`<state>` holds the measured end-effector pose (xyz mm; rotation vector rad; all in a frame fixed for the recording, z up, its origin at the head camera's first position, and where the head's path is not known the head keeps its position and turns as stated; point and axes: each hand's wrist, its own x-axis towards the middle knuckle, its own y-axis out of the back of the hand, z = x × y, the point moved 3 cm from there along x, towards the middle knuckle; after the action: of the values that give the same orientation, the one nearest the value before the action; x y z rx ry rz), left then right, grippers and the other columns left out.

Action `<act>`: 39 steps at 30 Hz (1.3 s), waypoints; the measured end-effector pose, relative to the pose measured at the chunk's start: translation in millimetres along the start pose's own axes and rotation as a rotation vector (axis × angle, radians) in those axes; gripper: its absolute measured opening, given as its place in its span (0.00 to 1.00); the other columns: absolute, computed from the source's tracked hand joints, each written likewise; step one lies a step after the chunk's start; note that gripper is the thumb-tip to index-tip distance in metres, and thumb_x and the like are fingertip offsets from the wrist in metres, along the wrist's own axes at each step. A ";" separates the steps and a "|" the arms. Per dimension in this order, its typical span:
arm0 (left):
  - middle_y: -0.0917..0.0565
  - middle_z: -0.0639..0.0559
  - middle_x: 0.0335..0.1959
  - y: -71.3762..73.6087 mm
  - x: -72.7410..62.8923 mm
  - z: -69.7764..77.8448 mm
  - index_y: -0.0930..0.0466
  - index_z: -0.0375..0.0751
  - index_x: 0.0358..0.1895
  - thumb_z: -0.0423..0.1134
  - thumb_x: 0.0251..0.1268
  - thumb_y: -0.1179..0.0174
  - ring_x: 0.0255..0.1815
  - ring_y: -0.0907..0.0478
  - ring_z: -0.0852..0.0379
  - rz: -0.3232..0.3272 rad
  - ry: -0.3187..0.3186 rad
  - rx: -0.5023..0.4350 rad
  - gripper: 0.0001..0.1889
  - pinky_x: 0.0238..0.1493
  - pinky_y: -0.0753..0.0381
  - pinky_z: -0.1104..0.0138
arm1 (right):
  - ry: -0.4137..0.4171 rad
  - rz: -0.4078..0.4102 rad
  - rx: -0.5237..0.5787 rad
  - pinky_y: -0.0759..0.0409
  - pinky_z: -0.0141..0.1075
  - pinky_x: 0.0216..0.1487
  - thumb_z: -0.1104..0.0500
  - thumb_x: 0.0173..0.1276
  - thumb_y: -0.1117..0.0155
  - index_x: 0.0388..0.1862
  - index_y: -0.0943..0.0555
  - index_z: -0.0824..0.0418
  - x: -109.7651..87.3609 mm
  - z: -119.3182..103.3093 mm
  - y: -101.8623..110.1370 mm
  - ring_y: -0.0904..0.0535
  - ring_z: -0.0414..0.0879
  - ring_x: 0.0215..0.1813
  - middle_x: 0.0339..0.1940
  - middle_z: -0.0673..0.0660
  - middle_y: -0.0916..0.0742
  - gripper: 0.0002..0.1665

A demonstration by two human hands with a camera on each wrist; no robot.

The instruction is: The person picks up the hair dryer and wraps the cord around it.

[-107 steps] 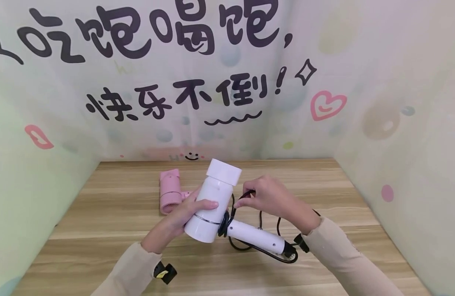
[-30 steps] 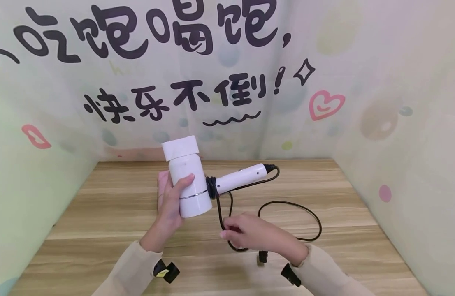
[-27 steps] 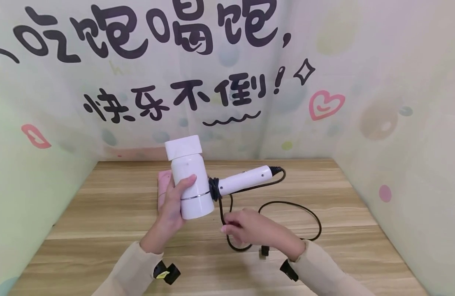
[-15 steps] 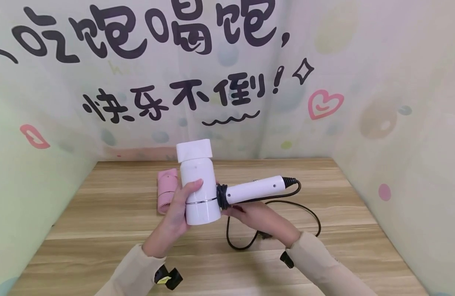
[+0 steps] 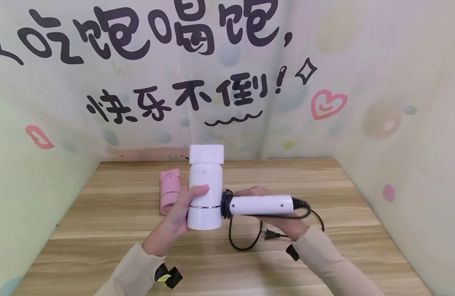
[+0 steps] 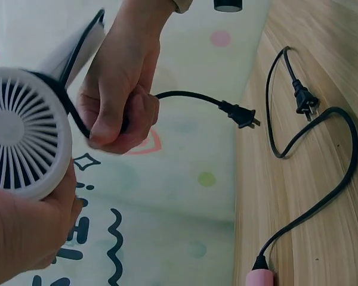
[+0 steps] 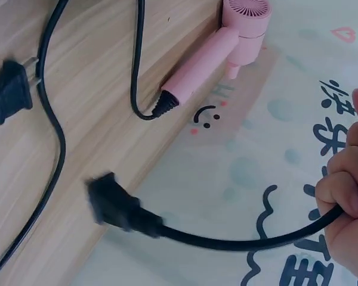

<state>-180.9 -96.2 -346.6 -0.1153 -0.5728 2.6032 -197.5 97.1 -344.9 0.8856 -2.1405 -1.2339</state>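
Note:
A white hair dryer (image 5: 206,181) is held up over the table, its handle level and pointing right. My left hand (image 5: 177,213) grips its barrel, thumb across the front. Black cord (image 5: 226,204) is coiled round the neck where the handle joins the barrel. Partly hidden behind the handle is my right hand (image 5: 255,191) in the head view. The left wrist view shows its fingers curled round the cord, with the free end and its plug (image 6: 241,115) sticking out past the hand. In the right wrist view that plug (image 7: 116,202) hangs blurred.
On the table (image 5: 112,246) a pink hair dryer (image 5: 170,191) lies at the back left, close to the white one. Its black cord (image 6: 340,185) curves across the wood and ends in a two-pin plug (image 5: 270,234). A printed wall sheet (image 5: 157,135) stands behind.
The white hair dryer has shifted right, and its handle has swung from slanting upward to level. My right hand has moved with the cord from below the handle up behind it.

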 end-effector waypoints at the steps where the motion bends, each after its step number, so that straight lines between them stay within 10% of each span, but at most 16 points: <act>1: 0.16 0.58 0.42 -0.4 -0.1 -0.7 0.34 0.47 0.54 0.43 0.61 0.51 0.41 0.20 0.60 -0.035 0.012 0.002 0.17 0.44 0.22 0.61 | -0.010 0.051 0.069 0.26 0.23 0.30 0.63 0.65 0.46 0.33 0.20 0.58 2.7 2.0 2.7 0.26 0.32 0.29 0.27 0.49 0.17 0.07; 8: 0.17 0.55 0.44 -2.9 3.0 -7.7 0.34 0.46 0.54 0.43 0.61 0.50 0.45 0.21 0.60 -0.237 0.064 -0.011 0.18 0.47 0.23 0.62 | -0.037 0.127 -0.090 0.36 0.24 0.19 0.50 0.61 0.36 0.18 0.26 0.53 5.8 18.3 9.6 0.36 0.30 0.18 0.14 0.41 0.27 0.16; 15: 0.18 0.53 0.45 0.8 3.5 -15.2 0.35 0.45 0.55 0.43 0.60 0.48 0.45 0.22 0.59 -0.315 0.116 -0.005 0.20 0.48 0.24 0.64 | -0.097 -0.047 0.307 0.36 0.26 0.24 0.55 0.61 0.35 0.24 0.20 0.59 2.8 26.8 17.3 0.36 0.33 0.21 0.18 0.43 0.26 0.10; 21: 0.22 0.51 0.47 -3.0 1.7 -21.1 0.43 0.47 0.61 0.38 0.58 0.45 0.48 0.23 0.56 -0.223 0.161 0.108 0.27 0.50 0.25 0.61 | -0.160 -0.155 0.381 0.37 0.27 0.25 0.55 0.63 0.37 0.26 0.20 0.60 -0.3 25.6 20.3 0.36 0.35 0.23 0.19 0.45 0.27 0.10; 39: 0.26 0.41 0.51 2.5 11.0 -19.2 0.46 0.51 0.67 0.39 0.53 0.36 0.44 0.23 0.53 0.155 0.078 0.382 0.39 0.42 0.22 0.60 | -0.358 -0.037 0.375 0.37 0.29 0.20 0.54 0.69 0.47 0.31 0.20 0.62 2.4 -14.7 26.0 0.35 0.40 0.19 0.14 0.47 0.31 0.14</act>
<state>-188.3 -85.9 -365.0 -0.1407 -0.0337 2.7911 -196.1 96.9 -315.0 0.9085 -2.7155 -1.0907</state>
